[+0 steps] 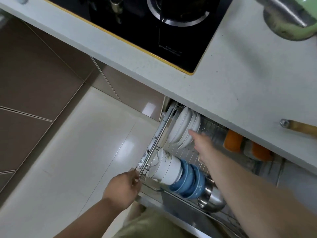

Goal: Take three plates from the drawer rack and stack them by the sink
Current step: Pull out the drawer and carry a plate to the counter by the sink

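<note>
Several white plates (182, 127) stand on edge in the wire drawer rack (158, 137), which is pulled out from under the counter. My right hand (204, 142) reaches into the rack, its thumb touching the nearest plate and the fingers behind the stack; a full grip does not show. My left hand (124, 187) is closed on the front corner of the drawer. No sink shows in this view.
White bowls (165, 169), blue bowls (188, 182) and a steel bowl (211, 198) lie on their sides at the rack's front. Orange items (233, 140) sit deeper inside. Above are the white counter (240, 79), a black hob (154, 26), a green pot (291, 19) and a wooden handle (301, 127).
</note>
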